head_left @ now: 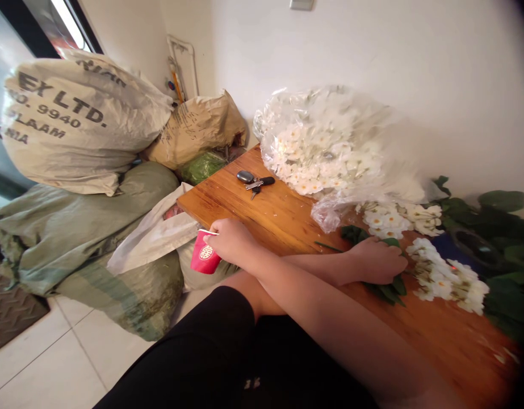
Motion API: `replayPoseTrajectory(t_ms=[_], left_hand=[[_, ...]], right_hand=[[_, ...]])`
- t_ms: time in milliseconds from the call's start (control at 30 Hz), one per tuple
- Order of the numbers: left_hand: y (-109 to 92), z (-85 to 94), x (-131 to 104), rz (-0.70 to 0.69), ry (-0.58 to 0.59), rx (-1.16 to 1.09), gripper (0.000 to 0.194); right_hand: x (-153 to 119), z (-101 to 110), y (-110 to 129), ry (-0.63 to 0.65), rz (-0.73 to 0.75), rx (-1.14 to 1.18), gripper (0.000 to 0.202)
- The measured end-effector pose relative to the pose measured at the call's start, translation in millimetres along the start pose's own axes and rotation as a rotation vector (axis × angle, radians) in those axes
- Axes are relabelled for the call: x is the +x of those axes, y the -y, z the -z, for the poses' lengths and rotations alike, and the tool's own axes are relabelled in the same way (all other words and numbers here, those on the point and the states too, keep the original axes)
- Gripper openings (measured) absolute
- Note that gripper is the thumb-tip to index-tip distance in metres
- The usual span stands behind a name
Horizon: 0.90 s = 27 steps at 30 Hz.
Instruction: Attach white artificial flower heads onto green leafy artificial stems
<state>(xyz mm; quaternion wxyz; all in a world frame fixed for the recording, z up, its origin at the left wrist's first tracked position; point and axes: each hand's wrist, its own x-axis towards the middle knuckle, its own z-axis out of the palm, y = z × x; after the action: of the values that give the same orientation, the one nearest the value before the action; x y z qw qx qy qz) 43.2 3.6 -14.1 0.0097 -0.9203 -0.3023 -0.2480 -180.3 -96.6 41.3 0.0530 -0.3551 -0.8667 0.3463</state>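
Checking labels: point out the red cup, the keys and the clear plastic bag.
Red cup (202, 263): head view, side below the logo.
Keys (254, 185): head view, metal piece in the middle.
Clear plastic bag (328, 212): head view, crumpled end.

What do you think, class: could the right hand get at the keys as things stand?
Probably yes, if awkwardly: the right hand is near the keys, with only bare table between. But its fingers hold the red cup, which may need putting down first.

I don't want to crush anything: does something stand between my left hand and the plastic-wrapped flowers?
Yes: dark green leaves and uncovered white blooms lie between the left hand and the wrapped flowers, just beyond the hand.
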Motion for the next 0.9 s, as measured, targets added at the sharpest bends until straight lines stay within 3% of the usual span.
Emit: replayPoseTrajectory(t_ms=[167, 400, 633, 800, 900], left_hand=[[0, 3.7, -1, 0.032, -0.042, -0.003, 0.018], [-4, 9.4, -7, 0.131, -0.112, -0.013, 0.021], [-23, 30.8, -20, 0.169, -0.234, 0.068, 0.022], [-42, 38.2, -42, 0.279, -0.216, 0.076, 0.031], [-49, 38.8, -59, 0.268, -0.137, 0.150, 0.034]], right_hand=[[-5, 0, 4, -0.006, 0.155, -0.018, 0.013], [-8, 13, 1, -0.021, 0.153, -0.065, 0.012], [-11, 42, -22, -0.084, 0.190, -0.035, 0.012], [-19, 51, -33, -0.113, 0.185, -0.018, 0.013], [-22, 50, -34, -0.111, 0.196, -0.038, 0.013]])
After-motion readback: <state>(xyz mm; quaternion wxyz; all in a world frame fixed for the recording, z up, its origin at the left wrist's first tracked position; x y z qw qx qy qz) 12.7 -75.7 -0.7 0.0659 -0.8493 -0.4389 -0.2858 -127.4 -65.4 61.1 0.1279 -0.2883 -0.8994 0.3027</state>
